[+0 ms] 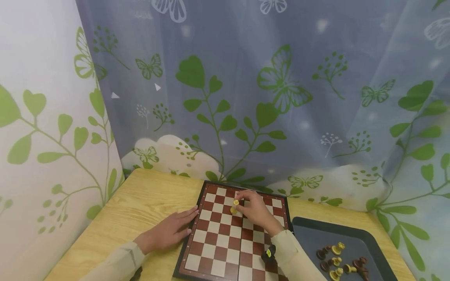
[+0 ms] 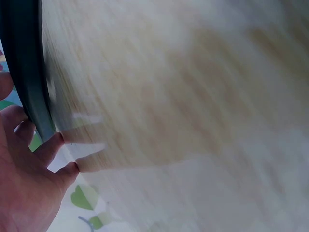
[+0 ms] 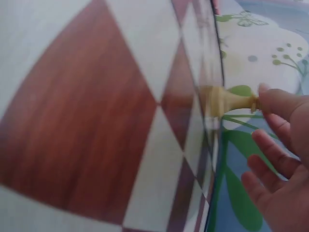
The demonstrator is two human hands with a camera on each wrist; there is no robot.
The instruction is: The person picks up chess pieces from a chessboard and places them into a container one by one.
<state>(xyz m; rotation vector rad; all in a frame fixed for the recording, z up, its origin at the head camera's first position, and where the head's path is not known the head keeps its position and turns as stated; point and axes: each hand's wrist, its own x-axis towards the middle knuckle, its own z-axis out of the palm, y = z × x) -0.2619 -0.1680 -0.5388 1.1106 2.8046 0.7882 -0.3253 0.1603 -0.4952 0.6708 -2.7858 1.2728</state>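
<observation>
The chessboard, with brown and white squares and a dark rim, lies on a wooden table. My right hand pinches a yellow chess piece by its top between thumb and finger, over the far half of the board. In the right wrist view the piece stands with its base at the board's surface, and the other fingers are spread away from it. My left hand is beside the board's left edge, its fingers extended and fingertips right at the dark rim.
To the right of the board is a dark tray holding several yellow and dark brown chess pieces, some upright and some lying down. The wooden table extends left of the board. A patterned curtain hangs behind the table.
</observation>
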